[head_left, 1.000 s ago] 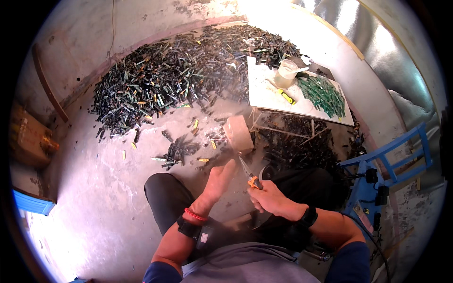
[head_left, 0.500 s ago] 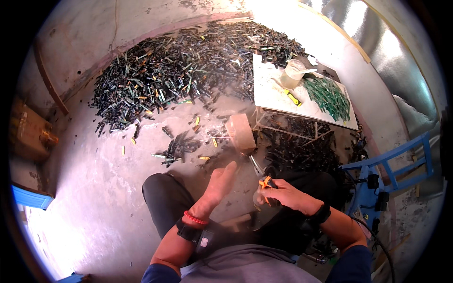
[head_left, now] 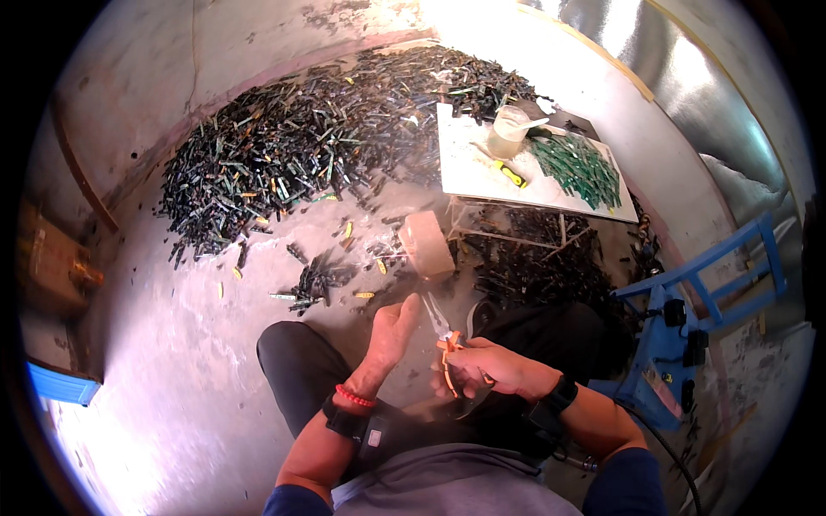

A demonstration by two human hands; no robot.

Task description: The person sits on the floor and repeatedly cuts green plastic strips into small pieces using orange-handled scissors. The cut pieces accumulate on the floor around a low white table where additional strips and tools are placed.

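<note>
My right hand point(head_left: 502, 368) is closed around long-nose pliers point(head_left: 441, 328) with orange handles. Their metal jaws, a little apart, point up and left, with the tips close beside my left hand point(head_left: 395, 334). That hand is closed, thumb on top. Its fingertips are turned away, so what they hold is hidden. Just beyond both hands stands a tan, box-like block point(head_left: 426, 244) on the floor. A small heap of dark strips point(head_left: 317, 279) lies to its left, with a few yellow pieces around it.
A large pile of dark strips point(head_left: 284, 142) covers the far floor. At the right, a low white table point(head_left: 469, 163) bears green strips point(head_left: 578, 170), a plastic jug point(head_left: 508, 133) and a yellow-handled tool point(head_left: 511, 175). More dark strips lie under it. A blue frame point(head_left: 641, 370) stands at my right.
My right hand has brought the pliers leftward, so the jaws are now near my left hand. The left hand has barely moved. The whole view has shifted slightly.
</note>
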